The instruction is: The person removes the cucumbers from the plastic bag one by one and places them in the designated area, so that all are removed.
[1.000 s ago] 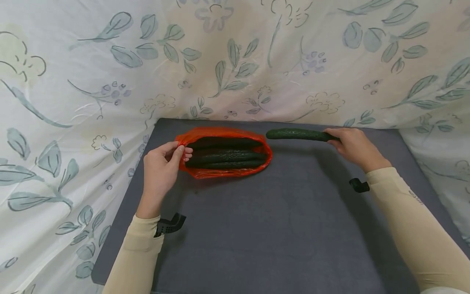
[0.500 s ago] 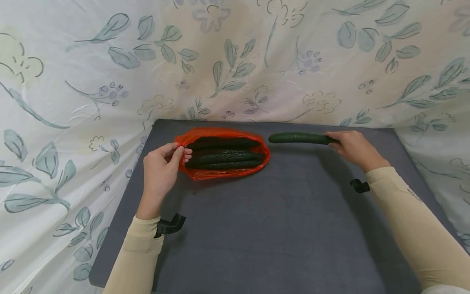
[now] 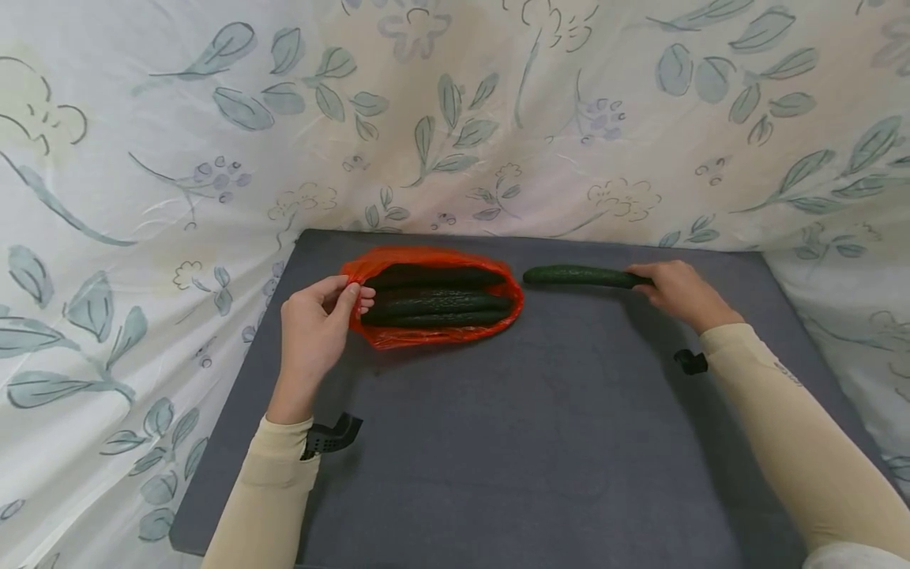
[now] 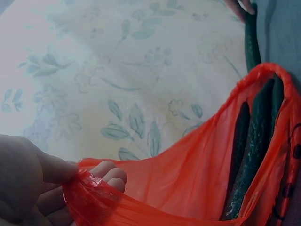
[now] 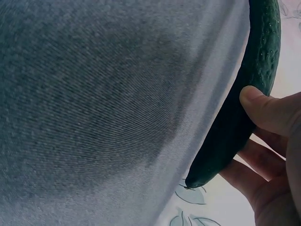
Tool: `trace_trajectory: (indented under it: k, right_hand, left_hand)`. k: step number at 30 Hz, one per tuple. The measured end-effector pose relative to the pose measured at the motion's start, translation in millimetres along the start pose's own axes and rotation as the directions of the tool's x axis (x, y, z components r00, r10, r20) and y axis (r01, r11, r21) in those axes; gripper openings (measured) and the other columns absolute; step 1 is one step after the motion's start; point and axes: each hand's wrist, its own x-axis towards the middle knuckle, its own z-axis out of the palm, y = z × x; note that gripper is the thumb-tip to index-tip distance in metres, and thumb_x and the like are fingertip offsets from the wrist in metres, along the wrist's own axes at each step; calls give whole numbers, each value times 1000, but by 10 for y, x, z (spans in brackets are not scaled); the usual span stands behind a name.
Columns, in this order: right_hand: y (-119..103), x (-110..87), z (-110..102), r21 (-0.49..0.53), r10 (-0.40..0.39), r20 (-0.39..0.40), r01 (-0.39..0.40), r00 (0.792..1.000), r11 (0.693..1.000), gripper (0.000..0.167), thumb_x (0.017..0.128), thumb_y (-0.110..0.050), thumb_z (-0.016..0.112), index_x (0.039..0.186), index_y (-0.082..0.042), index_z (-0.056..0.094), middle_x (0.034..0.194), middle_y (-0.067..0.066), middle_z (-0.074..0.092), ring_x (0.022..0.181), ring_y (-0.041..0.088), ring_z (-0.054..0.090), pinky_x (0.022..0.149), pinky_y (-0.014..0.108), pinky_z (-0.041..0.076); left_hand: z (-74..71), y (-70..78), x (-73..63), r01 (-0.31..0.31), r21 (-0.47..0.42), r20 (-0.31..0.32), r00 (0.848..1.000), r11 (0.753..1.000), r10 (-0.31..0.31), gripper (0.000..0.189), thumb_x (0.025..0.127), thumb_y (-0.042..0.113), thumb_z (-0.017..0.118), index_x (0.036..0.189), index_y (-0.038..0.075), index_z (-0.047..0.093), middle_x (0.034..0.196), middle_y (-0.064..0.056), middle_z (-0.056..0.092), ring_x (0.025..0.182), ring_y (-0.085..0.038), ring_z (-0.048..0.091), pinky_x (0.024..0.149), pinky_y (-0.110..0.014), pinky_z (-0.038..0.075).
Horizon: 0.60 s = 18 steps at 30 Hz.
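Note:
My left hand [image 3: 316,336] pinches the left edge of a red plastic bag [image 3: 426,338] between thumb and fingers, and the bag's mouth gapes upward. Inside it several dark green cucumbers [image 3: 444,303] lie side by side; the left wrist view shows their ends near the bag's far rim. To the right of the bag, my right hand [image 3: 681,292] grips one end of a single cucumber [image 3: 576,276], which lies level with its free end just short of the rim. In the right wrist view the thumb [image 5: 263,108] presses on that cucumber's side, with fingers beneath.
A dark grey table [image 3: 540,442] lies under both hands. Behind it and at both sides hangs a white cloth [image 3: 455,118] printed with leaves and flowers. Each wrist wears a black strap mount, such as the left mount [image 3: 332,435].
The right hand has lowered the cucumber slightly toward the table and drawn its tip a little away from the bag. The left hand and bag have stayed nearly still.

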Motion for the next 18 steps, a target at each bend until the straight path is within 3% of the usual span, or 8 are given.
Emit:
trace_trajectory:
  k: [3, 7, 11, 18]
  right_hand:
    - [18, 13, 27, 9, 3, 14, -4, 1000, 1000, 47, 107, -5, 69, 151, 7, 58, 82, 11, 67, 49, 20, 51, 54, 40, 44]
    - [42, 43, 39, -4, -4, 11, 4, 1000, 1000, 47, 106, -4, 69, 150, 6, 59, 76, 7, 63, 48, 20, 50, 54, 39, 43]
    - [68, 83, 50, -1, -6, 28, 7, 1000, 1000, 47, 106, -4, 69, 151, 5, 59, 74, 6, 62, 48, 20, 50, 54, 38, 43]
    - [128, 141, 94, 16, 7, 47, -8, 999, 1000, 47, 105, -2, 69, 151, 6, 59, 92, 15, 71, 48, 19, 49, 54, 38, 43]
  left_hand:
    - [4, 5, 9, -3, 5, -1, 1000, 1000, 4, 18, 108, 9, 69, 118, -1, 80, 98, -6, 82, 83, -17, 78, 75, -15, 57]
    - [5, 14, 18, -5, 11, -3, 1000, 1000, 5, 18, 108, 8, 69, 118, -1, 80, 98, -6, 82, 83, -17, 78, 75, -14, 57]
    - [7, 17, 16, -5, 11, -5, 1000, 1000, 5, 17, 108, 9, 69, 117, 0, 80, 97, -5, 82, 82, -17, 78, 75, -14, 57]
    - [15, 25, 17, -13, -5, -8, 1000, 1000, 13, 17, 108, 8, 69, 116, 0, 81, 96, -5, 82, 81, -16, 78, 75, -15, 58]
